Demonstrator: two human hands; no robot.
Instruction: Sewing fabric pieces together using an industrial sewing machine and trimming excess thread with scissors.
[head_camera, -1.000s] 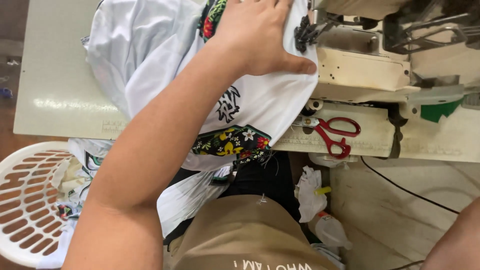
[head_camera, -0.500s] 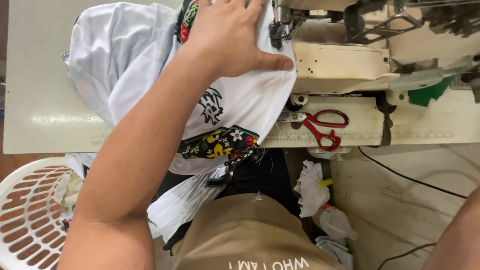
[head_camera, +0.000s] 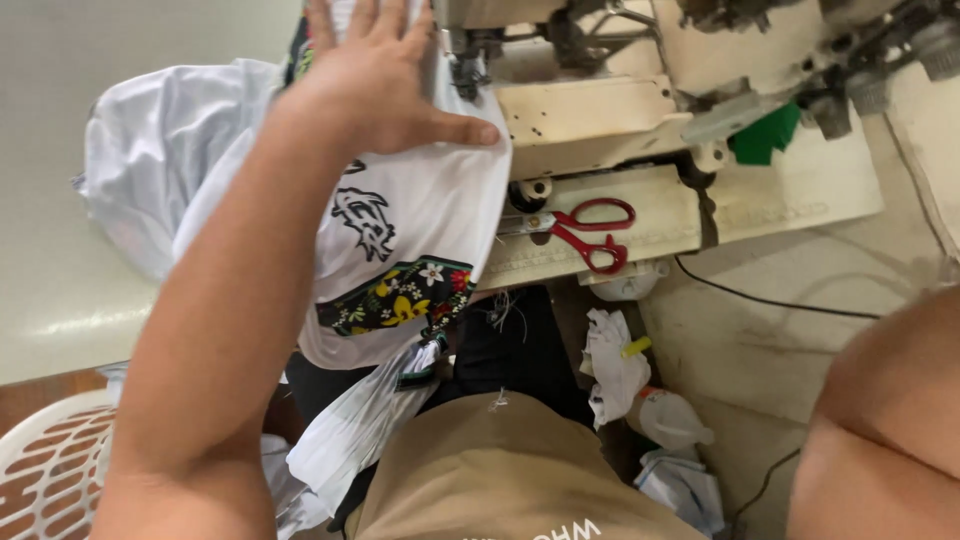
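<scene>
My left hand (head_camera: 375, 75) lies flat on a white garment (head_camera: 420, 230), fingers spread and thumb stretched toward the bed of a cream sewing machine (head_camera: 600, 110). The garment has a dark emblem and a black floral band (head_camera: 400, 295). It drapes over the table edge down to my lap. The hand presses the cloth just left of the needle area. Of my right arm only the bare forearm (head_camera: 890, 430) shows at the lower right; its hand is out of frame.
Red-handled scissors (head_camera: 590, 230) lie on the machine's front ledge. A white slatted basket (head_camera: 40, 470) stands at the lower left beside the pale table (head_camera: 60, 150). Crumpled white scraps (head_camera: 610, 360) and a black cable (head_camera: 760, 300) are on the floor under the machine.
The view has shifted, so machine and garment sit further left in frame. My left hand stays flat on the cloth beside the needle.
</scene>
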